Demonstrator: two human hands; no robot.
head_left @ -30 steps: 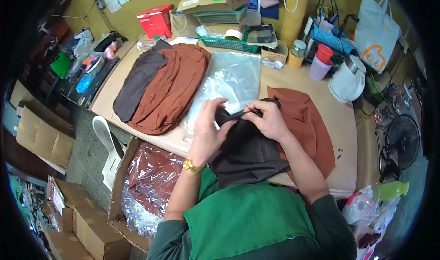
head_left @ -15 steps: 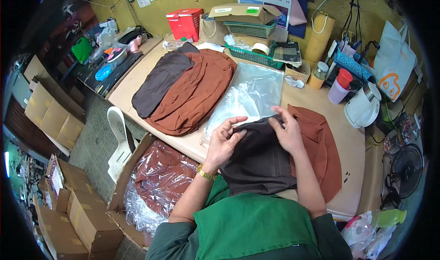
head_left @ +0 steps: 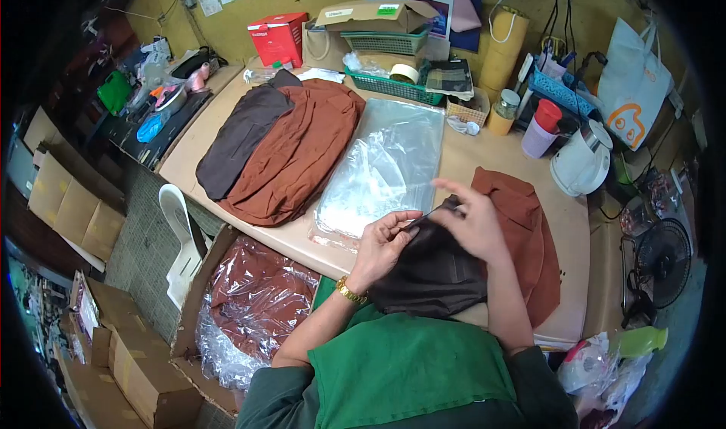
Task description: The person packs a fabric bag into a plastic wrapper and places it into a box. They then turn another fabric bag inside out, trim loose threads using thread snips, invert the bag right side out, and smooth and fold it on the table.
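A dark brown cloth (head_left: 431,274) lies at the table's front edge, its upper edge raised between my hands. My left hand (head_left: 384,246) pinches that edge between thumb and fingers. My right hand (head_left: 475,221) is over the cloth's upper right part, its index finger stretched out; its thumb and the rest are smeared by motion, so its hold is unclear. Rust-coloured cloth (head_left: 522,240) lies under and to the right of the dark one. Beyond my hands is a stack of clear plastic bags (head_left: 386,164). A pile of rust and dark cloth (head_left: 291,149) is at the left.
Baskets (head_left: 393,87), a red box (head_left: 278,40), a jar (head_left: 503,111), a lidded cup (head_left: 539,130) and a white kettle (head_left: 581,159) line the table's back. Left of me, a carton (head_left: 189,308) holds plastic-wrapped rust cloth (head_left: 253,300). A fan (head_left: 664,263) stands right.
My left hand has closed on the cloth's edge after being more spread. My right hand has moved closer to it. The dark cloth's upper edge is drawn together, and the view has shifted.
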